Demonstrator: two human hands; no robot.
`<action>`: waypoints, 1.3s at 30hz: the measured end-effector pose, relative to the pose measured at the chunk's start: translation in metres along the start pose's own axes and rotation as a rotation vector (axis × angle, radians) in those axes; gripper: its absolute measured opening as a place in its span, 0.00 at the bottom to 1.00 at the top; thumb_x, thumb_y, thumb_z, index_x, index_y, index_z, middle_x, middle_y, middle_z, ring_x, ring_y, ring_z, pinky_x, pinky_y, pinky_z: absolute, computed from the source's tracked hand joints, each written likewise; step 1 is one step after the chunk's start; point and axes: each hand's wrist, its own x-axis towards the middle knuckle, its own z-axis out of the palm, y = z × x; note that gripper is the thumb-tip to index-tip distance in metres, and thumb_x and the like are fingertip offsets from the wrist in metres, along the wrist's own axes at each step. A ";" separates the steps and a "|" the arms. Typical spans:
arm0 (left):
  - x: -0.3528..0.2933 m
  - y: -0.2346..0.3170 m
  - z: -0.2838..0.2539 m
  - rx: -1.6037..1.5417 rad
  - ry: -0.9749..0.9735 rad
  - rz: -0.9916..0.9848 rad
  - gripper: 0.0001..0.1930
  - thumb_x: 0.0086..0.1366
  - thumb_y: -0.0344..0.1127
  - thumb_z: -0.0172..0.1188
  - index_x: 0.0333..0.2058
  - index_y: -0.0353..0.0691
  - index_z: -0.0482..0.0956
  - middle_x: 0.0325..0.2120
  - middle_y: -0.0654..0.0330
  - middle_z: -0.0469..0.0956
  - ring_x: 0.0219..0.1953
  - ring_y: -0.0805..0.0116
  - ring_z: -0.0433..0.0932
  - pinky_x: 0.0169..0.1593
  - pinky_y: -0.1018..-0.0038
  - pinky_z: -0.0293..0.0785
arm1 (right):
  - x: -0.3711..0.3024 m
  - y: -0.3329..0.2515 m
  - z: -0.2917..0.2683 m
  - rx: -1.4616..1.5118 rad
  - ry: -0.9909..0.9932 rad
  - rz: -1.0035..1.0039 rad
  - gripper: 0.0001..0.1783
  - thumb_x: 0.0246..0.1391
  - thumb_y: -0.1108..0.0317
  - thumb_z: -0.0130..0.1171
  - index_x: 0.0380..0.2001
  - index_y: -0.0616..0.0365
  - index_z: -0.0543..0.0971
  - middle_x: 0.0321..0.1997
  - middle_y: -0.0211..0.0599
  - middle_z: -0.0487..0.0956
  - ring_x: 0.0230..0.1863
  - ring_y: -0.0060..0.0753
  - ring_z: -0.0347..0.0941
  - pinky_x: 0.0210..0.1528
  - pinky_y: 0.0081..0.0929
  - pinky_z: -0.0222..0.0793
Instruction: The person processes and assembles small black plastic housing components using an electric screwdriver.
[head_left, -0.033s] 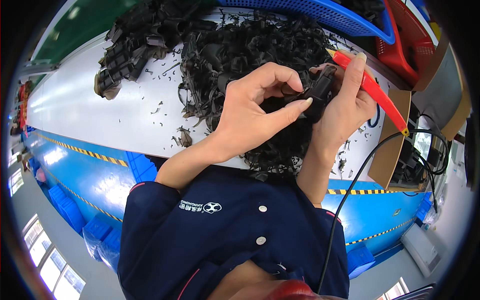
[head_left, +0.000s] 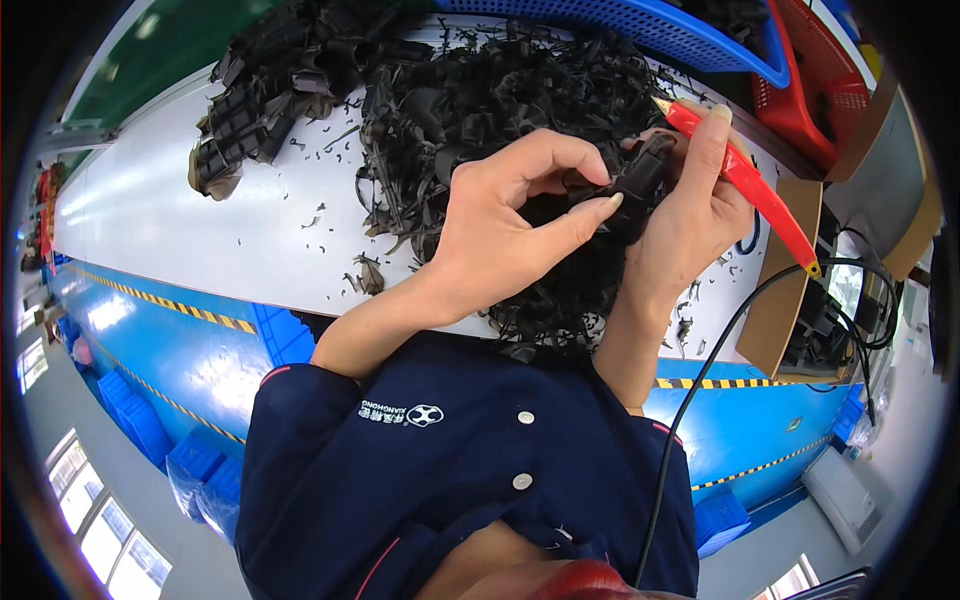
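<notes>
A black moulded plastic part (head_left: pixel 645 180) is between my two hands, above a heap of black scraps (head_left: pixel 440 115) on the white table (head_left: pixel 290 215). My left hand (head_left: pixel 515 220) reaches in from the left and pinches at the part's near side with thumb and forefinger. My right hand (head_left: pixel 690 210) is closed round the handle of a red corded pen-like tool (head_left: pixel 765 195), its pale pointed tip directed up and left. Fingers of this hand also lie behind the black part. Their exact grip is hidden.
More black moulded parts (head_left: pixel 245 140) lie in a pile at the far left. At the back stand a blue basket (head_left: pixel 680 40) and a red basket (head_left: pixel 800 115). To the right is a cardboard box (head_left: pixel 785 290) with black pieces. The tool's black cable (head_left: pixel 700 375) runs down past my right arm.
Almost nothing differs. My left hand's fingertips and the rear end of the red tool have shifted by a very small amount.
</notes>
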 end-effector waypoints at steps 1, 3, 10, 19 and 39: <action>0.000 0.003 0.001 0.068 -0.014 0.001 0.10 0.49 0.19 0.60 0.32 0.32 0.72 0.28 0.61 0.73 0.31 0.79 0.73 0.37 0.82 0.71 | 0.000 0.001 -0.001 -0.052 0.006 -0.061 0.14 0.54 0.64 0.53 0.28 0.67 0.77 0.20 0.29 0.75 0.19 0.11 0.62 0.21 0.09 0.54; -0.001 0.003 -0.001 0.137 -0.028 0.000 0.08 0.50 0.18 0.59 0.30 0.30 0.73 0.28 0.60 0.74 0.30 0.78 0.73 0.35 0.82 0.71 | 0.002 0.005 -0.001 -0.054 0.011 -0.084 0.13 0.53 0.65 0.54 0.29 0.68 0.77 0.21 0.29 0.75 0.19 0.11 0.61 0.22 0.09 0.54; 0.009 0.008 -0.033 0.355 0.366 0.022 0.06 0.47 0.25 0.65 0.25 0.36 0.76 0.20 0.67 0.73 0.19 0.86 0.67 0.23 0.91 0.60 | 0.013 0.008 -0.009 -0.063 0.069 -0.195 0.11 0.52 0.67 0.55 0.29 0.68 0.77 0.22 0.28 0.76 0.19 0.10 0.60 0.23 0.07 0.54; 0.015 0.007 -0.006 0.204 -0.148 -0.003 0.17 0.49 0.24 0.63 0.39 0.33 0.71 0.31 0.63 0.73 0.32 0.79 0.70 0.37 0.82 0.67 | -0.006 0.010 0.006 0.015 -0.115 -0.277 0.12 0.55 0.68 0.50 0.29 0.68 0.76 0.20 0.32 0.72 0.20 0.16 0.62 0.24 0.12 0.56; 0.019 -0.003 -0.013 -0.165 0.031 0.070 0.16 0.50 0.21 0.62 0.38 0.32 0.70 0.32 0.60 0.73 0.34 0.78 0.73 0.38 0.82 0.72 | -0.012 0.006 -0.011 0.222 -0.343 -0.318 0.16 0.56 0.63 0.47 0.32 0.70 0.71 0.30 0.60 0.76 0.10 0.22 0.64 0.12 0.12 0.59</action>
